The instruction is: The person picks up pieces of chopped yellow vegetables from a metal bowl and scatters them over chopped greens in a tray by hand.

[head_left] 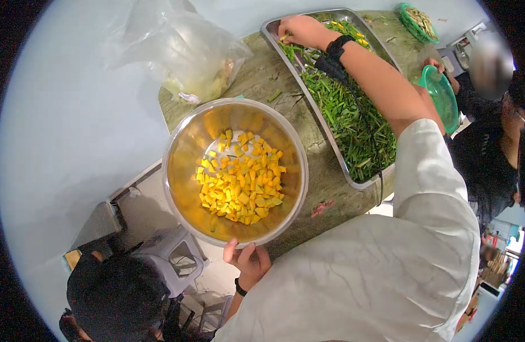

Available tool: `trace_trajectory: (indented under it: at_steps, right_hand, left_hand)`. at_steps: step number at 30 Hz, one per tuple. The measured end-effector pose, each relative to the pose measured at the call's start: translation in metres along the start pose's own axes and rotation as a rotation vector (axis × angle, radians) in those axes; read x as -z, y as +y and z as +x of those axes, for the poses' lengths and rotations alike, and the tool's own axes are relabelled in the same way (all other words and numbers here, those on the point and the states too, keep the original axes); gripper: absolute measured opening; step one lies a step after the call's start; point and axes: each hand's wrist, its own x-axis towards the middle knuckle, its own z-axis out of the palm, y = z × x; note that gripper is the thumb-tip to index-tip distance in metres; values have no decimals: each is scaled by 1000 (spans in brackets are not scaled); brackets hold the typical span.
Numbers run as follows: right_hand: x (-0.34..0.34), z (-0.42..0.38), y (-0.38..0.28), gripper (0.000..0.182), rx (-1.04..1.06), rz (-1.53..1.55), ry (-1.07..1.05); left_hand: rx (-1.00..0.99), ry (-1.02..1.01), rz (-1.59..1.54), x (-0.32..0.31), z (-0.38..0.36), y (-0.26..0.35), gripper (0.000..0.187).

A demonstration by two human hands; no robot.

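Note:
A large steel bowl (299, 188) holds diced yellow-orange pieces (242, 185). My left hand (250, 263), with a black wristband, grips the bowl's near rim with curled fingers. My right hand (302, 31), wearing a black watch, reaches to the far left corner of a long metal tray (325, 128). Its fingers are closed among chopped green stems (359, 128); a small yellow-green bit shows at the fingertips, but what they grip is unclear. A few yellow pieces (359, 39) lie in the tray's far end. A dark cord runs from my right wrist across the greens.
A clear plastic bag (202, 62) stands beyond the bowl. Red scraps (321, 208) lie on the greenish table (262, 74). A green basket (416, 25) is at the back right. One person holds a green container (439, 94); another person's dark head (117, 290) is lower left, near a stool (185, 256).

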Motion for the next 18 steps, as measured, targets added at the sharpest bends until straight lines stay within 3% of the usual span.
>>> trace_trajectory:
  at_steps: [9, 11, 14, 18]
  right_hand:
    - [69, -16, -19, 21, -122, 251, 48]
    - [90, -24, -45, 22, -166, 408, 71]
    - [121, -39, -96, 22, -117, 406, 152]
    - [151, -72, -204, 24, 90, 730, -51]
  left_hand:
    - [-4, -4, -17, 1, 3, 4, 49]
    - [-18, -14, -19, 3, 9, 6, 51]
    - [-10, -13, -43, 2, 8, 6, 51]
    - [37, -14, -92, -2, -1, 1, 52]
